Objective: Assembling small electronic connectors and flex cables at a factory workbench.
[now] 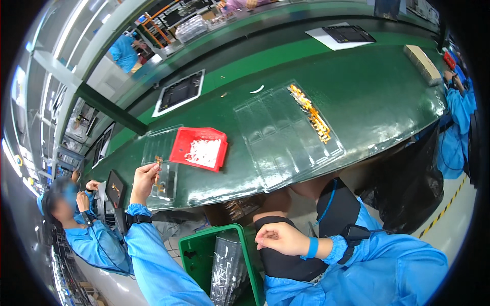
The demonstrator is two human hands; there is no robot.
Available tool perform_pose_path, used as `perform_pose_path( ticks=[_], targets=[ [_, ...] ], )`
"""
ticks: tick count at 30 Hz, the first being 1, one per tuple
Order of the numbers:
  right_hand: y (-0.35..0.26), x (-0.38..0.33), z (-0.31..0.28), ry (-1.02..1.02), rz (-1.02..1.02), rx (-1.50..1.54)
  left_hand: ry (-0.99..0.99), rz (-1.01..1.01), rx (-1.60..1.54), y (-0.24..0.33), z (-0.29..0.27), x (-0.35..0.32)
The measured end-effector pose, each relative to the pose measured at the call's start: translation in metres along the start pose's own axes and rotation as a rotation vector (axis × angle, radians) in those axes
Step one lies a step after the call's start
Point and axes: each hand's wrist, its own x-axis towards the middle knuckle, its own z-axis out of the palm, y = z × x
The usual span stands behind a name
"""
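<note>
My left hand is raised at the near edge of the green workbench and pinches a small orange flex part over a small clear tray. A red bin of small white pieces sits just right of that tray. My right hand rests below the bench edge near my lap, fingers curled, holding nothing that I can see. A large clear compartment tray lies to the right, with a row of orange flex parts along its far side.
A green crate with clear bagged items stands under the bench between my arms. A person in a blue coat sits at my left, another at the far right. Black trays, a white sheet and a cardboard box lie farther back.
</note>
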Motion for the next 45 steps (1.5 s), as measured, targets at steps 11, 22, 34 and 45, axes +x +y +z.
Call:
perform_pose_path(
  ticks=[11,22,34,45],
  targets=[
    [-0.012,-0.027,-0.030,0.028,-0.071,-0.077,0.149,0.520,0.777,-0.024,0.036,0.011],
    [-0.156,-0.050,-0.177,0.671,-0.665,-1.275,0.884,0.889,0.658,0.072,0.113,-0.072],
    [-0.127,-0.040,-0.219,0.764,-0.553,-1.446,-0.110,0.882,0.836,0.097,0.473,-0.098],
    [-0.117,-0.045,-0.222,0.787,-0.597,-1.448,-0.131,0.648,0.750,0.090,0.484,-0.081]
  ],
)
